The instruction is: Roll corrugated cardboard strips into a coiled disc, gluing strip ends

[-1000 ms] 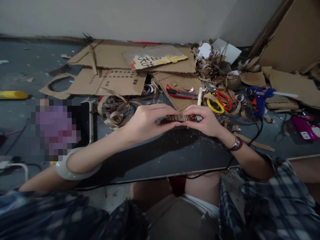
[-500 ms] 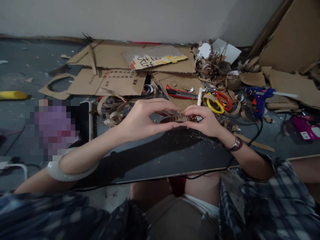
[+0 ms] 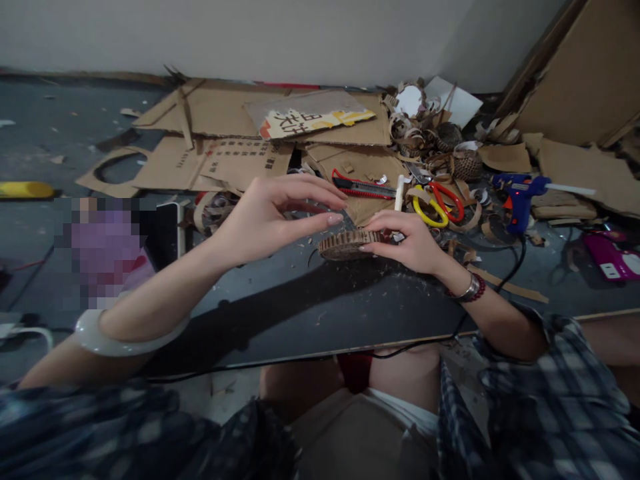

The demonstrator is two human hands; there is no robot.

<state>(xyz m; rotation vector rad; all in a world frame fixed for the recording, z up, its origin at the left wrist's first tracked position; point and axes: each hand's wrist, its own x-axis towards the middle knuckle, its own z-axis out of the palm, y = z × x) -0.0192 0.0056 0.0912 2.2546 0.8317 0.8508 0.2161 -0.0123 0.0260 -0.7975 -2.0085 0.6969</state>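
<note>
My right hand [image 3: 407, 241] grips a round disc of coiled corrugated cardboard [image 3: 345, 245] by its right edge, holding it just above the dark board [image 3: 300, 307]. My left hand [image 3: 270, 217] hovers up and to the left of the disc, fingers stretched out and apart, holding nothing. A pale bangle [image 3: 107, 337] circles my left forearm and a beaded bracelet [image 3: 470, 290] sits on my right wrist.
Behind the hands lie flat cardboard sheets [image 3: 225, 157], curled cardboard strips [image 3: 220, 207], a red utility knife [image 3: 363, 187], red and yellow scissors [image 3: 437, 203] and a blue glue gun [image 3: 520, 193] with its cord. A pink object [image 3: 613, 257] lies far right, a yellow one [image 3: 25, 190] far left.
My left hand has let go of the cardboard disc and lifted up and to the left, fingers opening. My right hand still holds the disc, now tilted slightly.
</note>
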